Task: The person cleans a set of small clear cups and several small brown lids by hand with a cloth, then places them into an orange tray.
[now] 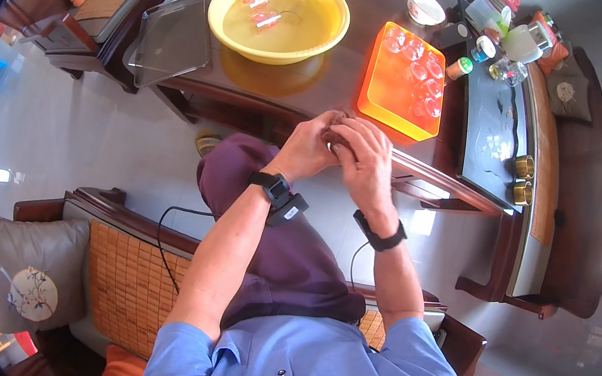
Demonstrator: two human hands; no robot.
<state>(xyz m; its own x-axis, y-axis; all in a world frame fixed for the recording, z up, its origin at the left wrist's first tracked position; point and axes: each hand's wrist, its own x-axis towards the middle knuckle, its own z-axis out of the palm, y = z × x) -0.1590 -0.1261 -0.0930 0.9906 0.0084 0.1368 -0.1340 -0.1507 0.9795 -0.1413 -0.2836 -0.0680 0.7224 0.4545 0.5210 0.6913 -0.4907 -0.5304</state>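
Left hand (310, 148) and right hand (369, 157) clasp a brownish item (333, 139), perhaps cloth, at twelve o'clock; I judge work partway: clear cups (433, 88) in orange tray (395, 121) at one, clear pieces (266, 21) left in yellow basin (273, 54) at eleven.

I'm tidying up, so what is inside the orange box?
Several clear cups sit inside the orange box, along its far and right sides; the orange floor shows at left. The near wall hides the strip just behind it.
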